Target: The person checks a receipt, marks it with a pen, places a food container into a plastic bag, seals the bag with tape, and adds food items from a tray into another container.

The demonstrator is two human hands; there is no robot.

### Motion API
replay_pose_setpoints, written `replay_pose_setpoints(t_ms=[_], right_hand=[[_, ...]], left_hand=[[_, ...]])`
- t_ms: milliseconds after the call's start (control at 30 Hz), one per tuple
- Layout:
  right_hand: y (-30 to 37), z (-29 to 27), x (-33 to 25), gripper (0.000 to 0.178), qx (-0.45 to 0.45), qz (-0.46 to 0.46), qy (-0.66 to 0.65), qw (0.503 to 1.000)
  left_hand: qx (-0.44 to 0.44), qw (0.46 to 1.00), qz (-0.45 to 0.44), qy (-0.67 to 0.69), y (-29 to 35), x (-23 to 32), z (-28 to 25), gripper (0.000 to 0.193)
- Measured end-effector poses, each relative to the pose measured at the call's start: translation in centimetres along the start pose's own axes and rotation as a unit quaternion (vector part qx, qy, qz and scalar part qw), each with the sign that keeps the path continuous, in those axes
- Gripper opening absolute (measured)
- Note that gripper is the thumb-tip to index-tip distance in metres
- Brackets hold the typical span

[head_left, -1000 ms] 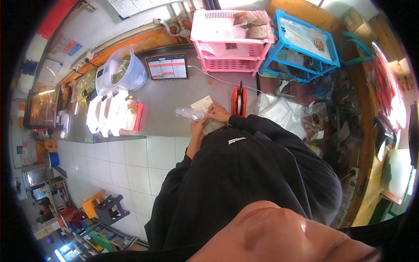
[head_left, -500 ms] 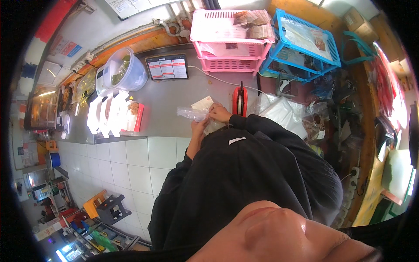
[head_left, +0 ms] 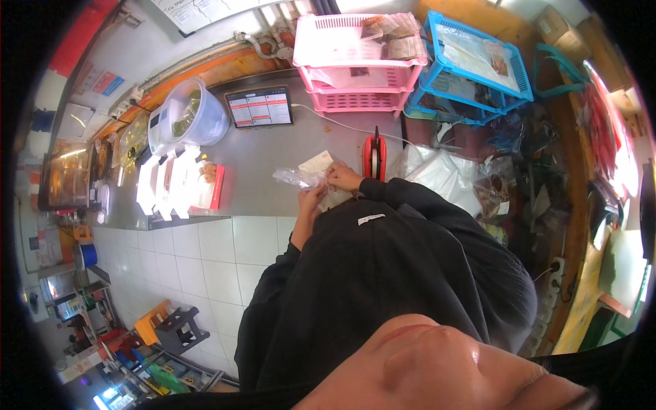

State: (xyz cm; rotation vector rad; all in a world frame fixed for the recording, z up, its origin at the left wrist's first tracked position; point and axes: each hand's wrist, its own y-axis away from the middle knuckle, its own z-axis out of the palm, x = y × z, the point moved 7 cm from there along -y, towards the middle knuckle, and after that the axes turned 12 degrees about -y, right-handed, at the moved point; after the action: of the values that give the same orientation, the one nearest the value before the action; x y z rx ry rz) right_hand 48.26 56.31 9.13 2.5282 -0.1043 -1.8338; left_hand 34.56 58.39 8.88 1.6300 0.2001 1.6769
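I have the fingers of my left hand (head_left: 309,201) and right hand (head_left: 346,179) pinched narrow, close together, on a clear plastic bag (head_left: 294,178); I can't tell exactly where each fingertip grips. The bag is at the near side of the grey counter (head_left: 256,188), a pale card (head_left: 316,162) by my fingers. To the right stands a red tape dispenser (head_left: 370,157); farther back, a tablet (head_left: 260,108).

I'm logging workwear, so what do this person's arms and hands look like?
The left sleeve and right sleeve are black, loose and long, the left one ending short of the wrist. The left hand and right hand wear no gloves.
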Motion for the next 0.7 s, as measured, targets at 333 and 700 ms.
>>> replay_pose_setpoints(t_ms=[333,700], right_hand=[[0.1,0.2,0.0,0.030,-0.002,-0.010,-0.012,1.000],[0.3,0.1,-0.3,0.029,0.006,-0.014,-0.010,1.000]], left_hand=[[-0.001,1.000,-0.013,-0.002,-0.2,-0.6,-0.4,0.024],[-0.002,1.000,0.004,0.012,-0.2,-0.6,-0.1,0.022]])
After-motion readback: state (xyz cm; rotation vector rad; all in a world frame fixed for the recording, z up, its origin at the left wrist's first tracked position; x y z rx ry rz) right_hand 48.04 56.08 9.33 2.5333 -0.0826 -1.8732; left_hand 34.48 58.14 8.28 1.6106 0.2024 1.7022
